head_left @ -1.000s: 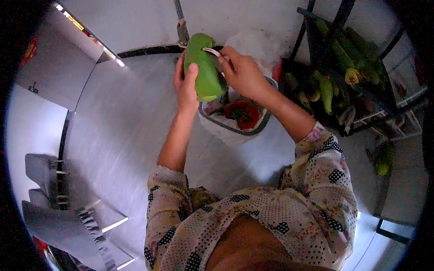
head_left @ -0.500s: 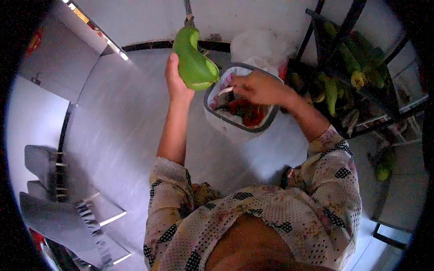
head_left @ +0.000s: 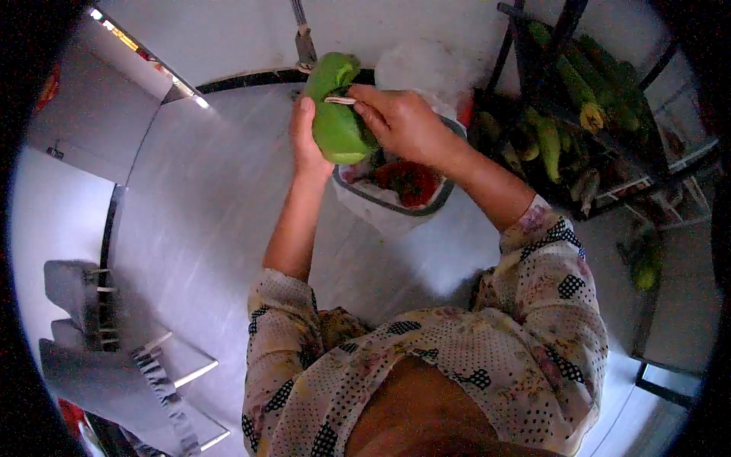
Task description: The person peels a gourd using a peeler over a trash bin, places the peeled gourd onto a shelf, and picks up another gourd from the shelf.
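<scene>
A large green vegetable (head_left: 343, 135) is held up over the left edge of a lined bin (head_left: 403, 207). My left hand (head_left: 306, 141) is wrapped round its left side, with the thumb showing. The fingers of my right hand (head_left: 407, 126) are closed on a small peeler (head_left: 339, 100) with a pale edge, which lies against the upper part of the vegetable. Paler patches show on the vegetable's surface. Inside the bin are red and dark scraps (head_left: 415, 183), partly hidden by my right hand and the vegetable.
On the right stands a black rack (head_left: 562, 46) with several long green vegetables (head_left: 582, 99). A white plastic bag (head_left: 415, 68) is behind the bin by the wall. Grey chairs (head_left: 114, 381) stand at the lower left. Another green vegetable (head_left: 647, 270) lies low at the right.
My right hand has moved from over the bin up and left, back to the vegetable, bringing the peeler against it. The vegetable stays in my left hand and is turned slightly.
</scene>
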`<state>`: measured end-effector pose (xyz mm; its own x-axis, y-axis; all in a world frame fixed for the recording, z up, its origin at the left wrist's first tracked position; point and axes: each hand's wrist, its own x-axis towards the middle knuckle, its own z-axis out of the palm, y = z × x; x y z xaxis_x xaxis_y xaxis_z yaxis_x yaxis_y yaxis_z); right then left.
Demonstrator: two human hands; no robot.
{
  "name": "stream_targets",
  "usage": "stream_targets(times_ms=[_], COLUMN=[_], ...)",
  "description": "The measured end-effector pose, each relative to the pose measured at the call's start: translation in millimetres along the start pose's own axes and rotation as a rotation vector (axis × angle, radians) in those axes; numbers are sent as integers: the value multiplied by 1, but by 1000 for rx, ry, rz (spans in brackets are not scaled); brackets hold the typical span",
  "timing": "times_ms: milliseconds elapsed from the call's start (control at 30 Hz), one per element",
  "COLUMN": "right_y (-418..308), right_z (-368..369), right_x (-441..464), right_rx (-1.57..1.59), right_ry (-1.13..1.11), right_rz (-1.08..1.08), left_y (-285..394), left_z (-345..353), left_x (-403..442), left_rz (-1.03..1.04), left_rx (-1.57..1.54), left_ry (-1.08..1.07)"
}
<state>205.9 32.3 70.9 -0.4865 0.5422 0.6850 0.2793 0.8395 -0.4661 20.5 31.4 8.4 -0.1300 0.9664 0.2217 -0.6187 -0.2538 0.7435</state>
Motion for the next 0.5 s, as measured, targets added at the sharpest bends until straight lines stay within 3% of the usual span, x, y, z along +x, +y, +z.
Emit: stream_targets(times_ms=[200,500], right_y=[7,21], right_z=[-7,-29], right_x=[-5,-18], right_rx=[-31,-61], right_ry=[-156,-529], right_rz=[-59,-9], left_y=[27,15], left_z=[17,-1], left_x=[-20,-11], left_rz=[165,163], left_rx=[190,123], left_ry=[11,22])
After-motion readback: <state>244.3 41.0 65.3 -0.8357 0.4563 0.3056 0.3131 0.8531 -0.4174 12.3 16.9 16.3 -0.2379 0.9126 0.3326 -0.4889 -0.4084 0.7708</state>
